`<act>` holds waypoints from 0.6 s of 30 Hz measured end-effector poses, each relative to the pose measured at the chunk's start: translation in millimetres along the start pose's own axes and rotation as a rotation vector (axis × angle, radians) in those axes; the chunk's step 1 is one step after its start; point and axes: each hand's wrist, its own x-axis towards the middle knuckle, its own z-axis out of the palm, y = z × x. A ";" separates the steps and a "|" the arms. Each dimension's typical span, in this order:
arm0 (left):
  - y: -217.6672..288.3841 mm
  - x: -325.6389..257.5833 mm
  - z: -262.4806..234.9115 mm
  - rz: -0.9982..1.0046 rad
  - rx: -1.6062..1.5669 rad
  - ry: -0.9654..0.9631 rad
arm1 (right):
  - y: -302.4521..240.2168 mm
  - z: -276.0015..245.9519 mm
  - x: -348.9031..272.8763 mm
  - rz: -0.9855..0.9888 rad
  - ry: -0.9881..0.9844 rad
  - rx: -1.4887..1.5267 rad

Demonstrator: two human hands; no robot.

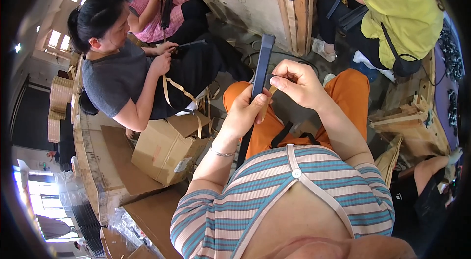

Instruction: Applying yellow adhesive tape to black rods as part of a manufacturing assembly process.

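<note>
My left hand [243, 112] is closed around a long, dark blue-grey bar [263, 65] with a squared end, held up in front of my lap. The bar's lower part is hidden behind my fingers and wrist. Just right of it, my right hand [300, 85] pinches thumb against fingers at a narrow tan strip [272, 90]. That strip runs down beside the bar toward my left fingers, which partly cover it.
On the left, a seated person in a grey top [115, 77] handles a dark piece, with tan strips [181, 90] hanging down. An open cardboard box [167, 148] stands by my left arm. Ahead is a large wooden crate [245, 1]; a person in yellow [402, 13] sits right.
</note>
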 end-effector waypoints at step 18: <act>-2.5 1.7 -1.4 -0.011 -0.008 0.047 | 23.4 7.1 0.1 0.028 -0.051 -0.038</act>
